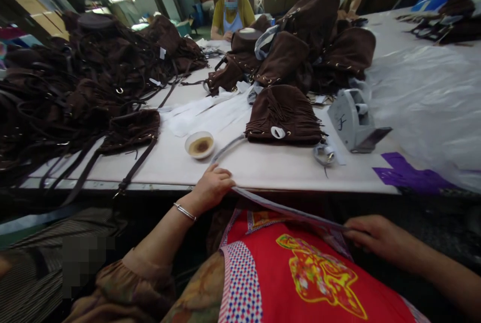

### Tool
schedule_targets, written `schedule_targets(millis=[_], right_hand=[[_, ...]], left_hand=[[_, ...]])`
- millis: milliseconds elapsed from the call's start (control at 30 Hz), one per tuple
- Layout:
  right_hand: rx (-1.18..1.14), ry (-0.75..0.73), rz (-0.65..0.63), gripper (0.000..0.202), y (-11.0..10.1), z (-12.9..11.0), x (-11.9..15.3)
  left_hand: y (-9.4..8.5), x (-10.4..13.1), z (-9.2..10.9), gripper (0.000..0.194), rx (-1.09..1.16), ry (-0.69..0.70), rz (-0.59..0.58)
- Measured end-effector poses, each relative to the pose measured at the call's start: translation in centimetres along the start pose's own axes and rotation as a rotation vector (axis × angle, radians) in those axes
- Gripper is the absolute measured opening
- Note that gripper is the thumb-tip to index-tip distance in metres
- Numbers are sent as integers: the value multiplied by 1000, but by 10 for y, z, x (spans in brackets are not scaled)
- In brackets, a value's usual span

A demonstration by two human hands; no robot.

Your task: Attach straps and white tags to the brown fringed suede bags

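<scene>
A long bag strap (270, 204), pale grey as if wrapped in thin film, runs from the left side of a dark brown fringed bag (283, 112). My left hand (213, 186) is closed around the strap at the table's front edge. Farther along, over my red apron, my right hand (370, 232) grips the same strap, and its fingertips are partly hidden. The bag lies on the white tabletop with a white oval tag on its front. By its right corner sits a small coiled, film-wrapped piece (323, 154) with metal hardware.
A shallow bowl of brownish liquid (200, 145) stands left of the bag. To the right are a grey tape dispenser (355, 120), purple tape (413, 172) and plastic sheeting (424, 107). Brown bags pile up at left (86, 77) and behind (289, 57). Other people work across the table.
</scene>
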State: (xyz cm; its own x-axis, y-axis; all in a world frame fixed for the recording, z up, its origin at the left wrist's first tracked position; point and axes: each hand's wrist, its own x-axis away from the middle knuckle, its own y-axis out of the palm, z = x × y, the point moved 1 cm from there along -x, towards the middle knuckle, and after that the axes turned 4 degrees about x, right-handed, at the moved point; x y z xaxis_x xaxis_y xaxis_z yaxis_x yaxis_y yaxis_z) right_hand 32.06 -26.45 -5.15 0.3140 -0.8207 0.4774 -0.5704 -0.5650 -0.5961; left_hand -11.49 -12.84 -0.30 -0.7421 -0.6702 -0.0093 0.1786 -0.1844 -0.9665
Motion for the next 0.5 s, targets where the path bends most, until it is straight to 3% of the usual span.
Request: schedule_targets(millis=[67, 200, 233, 300, 400, 500], right_hand=[[97, -45, 57, 35, -15, -26, -9], [308, -181, 189, 31, -24, -100, -43], [370, -216, 222, 31, -22, -117, -52], [430, -259, 293, 30, -19, -144, -66], [314, -309, 202, 22, -20, -153, -72], [118, -267, -61, 19, -32, -126, -61]], left_hand=[[-11, -1, 17, 20, -19, -50, -16], [-26, -26, 84, 65, 25, 42, 1], [-25, -35, 99, 63, 43, 69, -2], [-19, -50, 116, 40, 40, 53, -41], [-10, -53, 102, 18, 4, -44, -111], [-12, -27, 58, 22, 13, -187, -61]])
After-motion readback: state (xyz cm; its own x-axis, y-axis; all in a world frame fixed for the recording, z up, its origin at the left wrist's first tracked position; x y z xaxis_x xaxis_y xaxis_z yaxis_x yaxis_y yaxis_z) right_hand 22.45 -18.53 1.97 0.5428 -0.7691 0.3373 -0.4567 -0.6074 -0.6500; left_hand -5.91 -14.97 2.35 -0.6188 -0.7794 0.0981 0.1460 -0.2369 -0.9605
